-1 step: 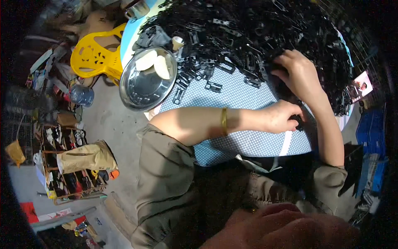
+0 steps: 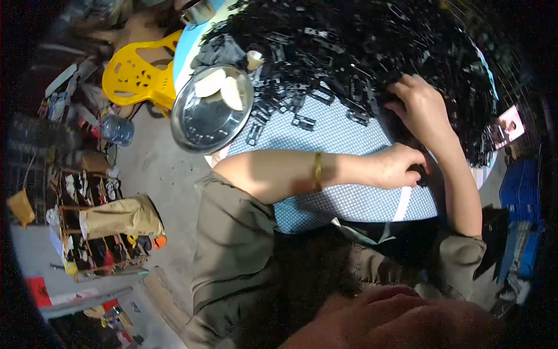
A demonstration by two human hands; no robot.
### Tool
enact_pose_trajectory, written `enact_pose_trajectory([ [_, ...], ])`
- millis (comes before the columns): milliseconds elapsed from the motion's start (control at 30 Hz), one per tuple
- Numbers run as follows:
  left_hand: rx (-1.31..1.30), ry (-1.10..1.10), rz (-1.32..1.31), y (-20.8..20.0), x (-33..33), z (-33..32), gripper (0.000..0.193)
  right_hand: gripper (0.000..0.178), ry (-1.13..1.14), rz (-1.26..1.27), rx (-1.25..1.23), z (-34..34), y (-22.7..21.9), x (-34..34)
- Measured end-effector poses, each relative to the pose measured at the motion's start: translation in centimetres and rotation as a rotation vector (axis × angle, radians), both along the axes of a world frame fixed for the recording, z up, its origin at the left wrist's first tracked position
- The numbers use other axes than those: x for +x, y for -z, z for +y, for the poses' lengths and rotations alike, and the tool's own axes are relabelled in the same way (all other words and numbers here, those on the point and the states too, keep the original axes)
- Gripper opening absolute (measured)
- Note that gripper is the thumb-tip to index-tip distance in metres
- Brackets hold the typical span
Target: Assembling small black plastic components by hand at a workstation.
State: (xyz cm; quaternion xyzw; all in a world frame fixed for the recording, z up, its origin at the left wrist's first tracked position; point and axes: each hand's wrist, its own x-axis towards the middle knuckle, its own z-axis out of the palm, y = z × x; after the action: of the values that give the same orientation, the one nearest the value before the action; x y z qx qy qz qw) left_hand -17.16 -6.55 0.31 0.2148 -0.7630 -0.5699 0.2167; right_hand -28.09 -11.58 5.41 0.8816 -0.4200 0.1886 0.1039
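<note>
bowl [image 2: 189, 129]: shiny steel, at the table's [image 2: 183, 51] left edge, couple of white wedges [image 2: 231, 94] in it
mug [image 2: 199, 11]: metal, up at the far left edge
chair [image 2: 136, 77]: bright yellow plastic, just off that left edge
jug [image 2: 117, 130]: clear plastic, near the chair
rack [image 2: 71, 208]: wooden, full of shoes [image 2: 71, 185], brown sack [image 2: 125, 218] slung across it
screen [image 2: 510, 127]: lit up, by the table's right edge
crates [image 2: 520, 186]: blue, past the right edge, pretty dim

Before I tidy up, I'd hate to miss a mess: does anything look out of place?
The bowl seems to jut past the left edge of the table, and its pale wedges, apparently food, look odd beside the black parts.
</note>
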Motion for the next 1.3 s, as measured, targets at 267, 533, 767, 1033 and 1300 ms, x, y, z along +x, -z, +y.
enact_pose_trajectory([
  [267, -0.037, 0.02, 0.096, 0.7, -0.2, 0.2, 0.022, 0.017, -0.077, -0.237, 0.02, 0.8, 0.2, -0.9],
  [533, 0.031, 0.044, 0.116, 0.7, -0.5, -0.1, 0.023, 0.026, 0.009, -0.39, 0.197, 0.7, 0.4, -2.1],
  [767, 0.109, 0.05, 0.114, 0.7, -0.5, -0.3, 0.023, 0.041, -0.019, -0.479, 0.316, 0.2, 1.2, -3.7],
  [1033, 0.553, -0.123, 0.281, 3.1, -2.1, -0.8, 0.024, 0.049, -0.064, -0.742, 0.364, 4.1, 0.8, -7.0],
  [1300, 0.724, -0.273, 0.431, 1.9, 0.3, -2.1, 0.034, 0.05, 0.123, -1.309, 0.856, 7.2, 0.3, -6.3],
])
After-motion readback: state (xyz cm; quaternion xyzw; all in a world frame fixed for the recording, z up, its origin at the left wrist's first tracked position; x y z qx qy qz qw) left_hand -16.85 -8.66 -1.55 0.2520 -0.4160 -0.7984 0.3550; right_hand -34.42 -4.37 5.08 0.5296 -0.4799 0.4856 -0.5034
